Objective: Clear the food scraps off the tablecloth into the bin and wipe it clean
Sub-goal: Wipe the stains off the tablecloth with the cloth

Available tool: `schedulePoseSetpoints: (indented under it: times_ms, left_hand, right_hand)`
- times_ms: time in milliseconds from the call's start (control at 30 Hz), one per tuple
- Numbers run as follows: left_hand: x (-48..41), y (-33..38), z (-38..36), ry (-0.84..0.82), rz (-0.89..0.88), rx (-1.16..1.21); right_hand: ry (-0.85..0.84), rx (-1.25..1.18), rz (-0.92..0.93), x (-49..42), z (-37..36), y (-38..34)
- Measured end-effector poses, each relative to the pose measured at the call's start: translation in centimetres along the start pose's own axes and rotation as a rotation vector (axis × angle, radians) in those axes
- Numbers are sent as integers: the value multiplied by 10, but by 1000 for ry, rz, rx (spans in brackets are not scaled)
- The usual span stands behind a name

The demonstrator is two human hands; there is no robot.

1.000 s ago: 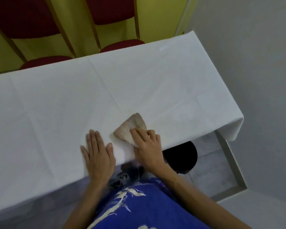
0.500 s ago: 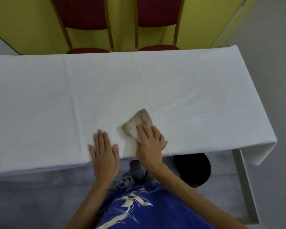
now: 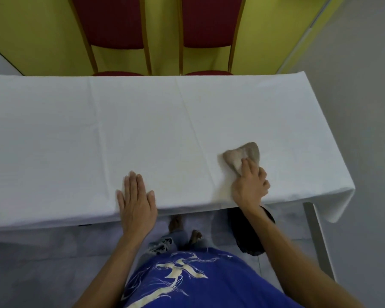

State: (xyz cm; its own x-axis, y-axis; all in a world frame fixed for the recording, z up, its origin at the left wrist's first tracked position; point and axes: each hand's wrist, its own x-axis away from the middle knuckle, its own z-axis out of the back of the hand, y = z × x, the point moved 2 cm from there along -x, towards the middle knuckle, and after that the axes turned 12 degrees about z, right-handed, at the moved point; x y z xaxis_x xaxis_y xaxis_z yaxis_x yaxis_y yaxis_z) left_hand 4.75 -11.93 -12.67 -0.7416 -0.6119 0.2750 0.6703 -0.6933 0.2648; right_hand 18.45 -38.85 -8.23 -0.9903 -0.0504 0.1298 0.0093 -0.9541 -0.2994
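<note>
— Across the white tablecloth (image 3: 142, 130), what moved?
— The right hand (image 3: 250, 185), fingers (image 3: 246, 166) clenched on the rag (image 3: 242, 157), slid rightward from beside the flat, released left hand (image 3: 137, 200).
— Scraps?
— None visible near the fingers; the bin (image 3: 249, 232) sits below. Wiping looks nearly done.

Lighting's pretty soft and even, kinda dim overall with a cool cast. The white tablecloth (image 3: 142, 130) isn't blown out, no glare. Faint shadow under the desk's near edge. The cloth (image 3: 242, 155) looks smeared with motion blur. Wide-angle lens bends the desk edges outward, and the whole shot's a bit soft.
</note>
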Motion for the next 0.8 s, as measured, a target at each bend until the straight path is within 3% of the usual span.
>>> schedulePoseSetpoints:
  times_ms: [67,233,333,467,567,667,800]
  left_hand:
    - [2,6,-1,-12,25,7]
    - [-2,29,9,-29,109,143]
    - [-1,46,22,-1,53,330]
    - [2,70,36,86,-166,446]
    - [3,86,22,-22,-352,307]
    - [4,83,0,-95,-402,75]
    - [7,85,-4,-108,-360,-30]
  right_hand:
    - [-76,-33,137,10,-10,-30]
    - [-263,-34,752,50,-25,-93]
    - [-333,53,895,63,-23,-93]
    - [-255,71,850,67,-11,-68]
    - [-183,3,692,70,-10,-51]
    - [-189,45,616,65,-15,-49]
    - [-274,8,571,51,-12,-68]
